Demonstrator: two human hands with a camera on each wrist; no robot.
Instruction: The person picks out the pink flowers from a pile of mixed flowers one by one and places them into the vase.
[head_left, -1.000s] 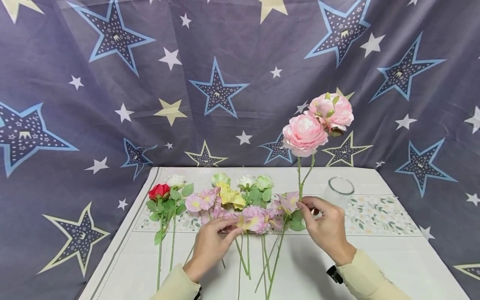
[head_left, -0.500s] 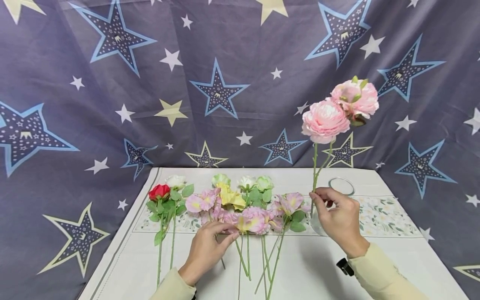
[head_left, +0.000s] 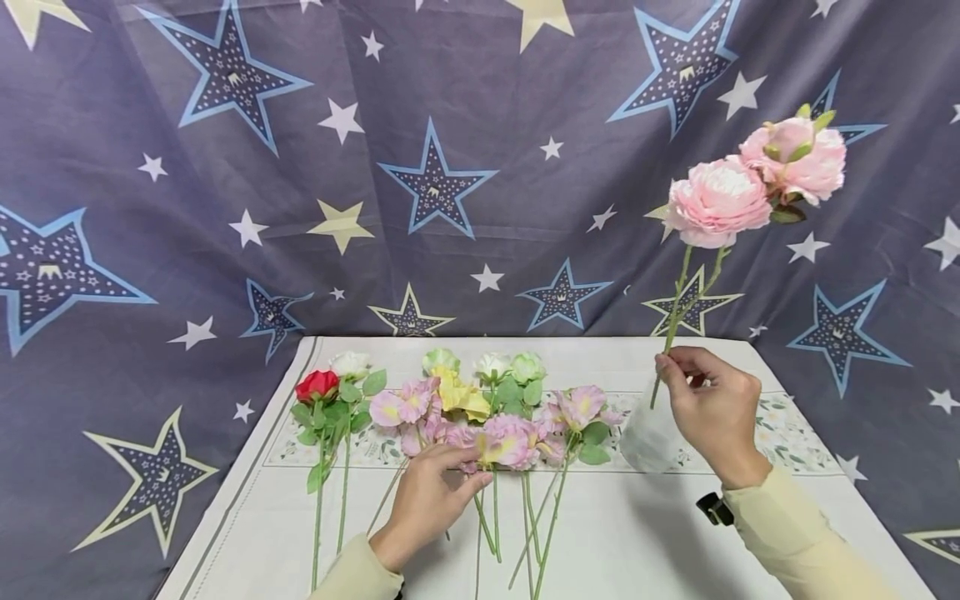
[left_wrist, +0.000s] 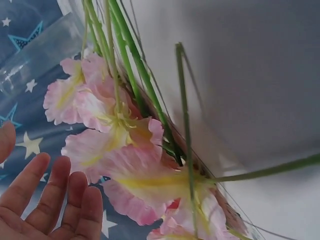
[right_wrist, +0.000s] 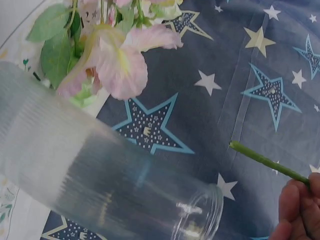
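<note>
My right hand (head_left: 716,417) pinches the stem of the pink flowers (head_left: 720,202), which stand tall above it, just over the clear glass vase (head_left: 651,437). In the right wrist view the cut stem end (right_wrist: 260,159) sticks out from my fingers near the rim of the vase (right_wrist: 150,185), outside it. My left hand (head_left: 431,496) is beside the pink-purple flowers (head_left: 506,440) lying on the table, fingers loosely extended. The left wrist view shows its fingers (left_wrist: 60,195) apart from the petals (left_wrist: 137,182), holding nothing.
At the left of the white table (head_left: 247,517) lie a red rose (head_left: 317,385) and a white rose (head_left: 350,364). Yellow (head_left: 461,394) and pale green flowers (head_left: 527,367) lie behind the purple ones. A floral strip (head_left: 795,433) crosses the table, and a star-patterned cloth (head_left: 450,275) hangs behind.
My right hand has moved right and upward with the pink flowers, coming over the vase from beside the purple flowers. My left hand has shifted only slightly.
</note>
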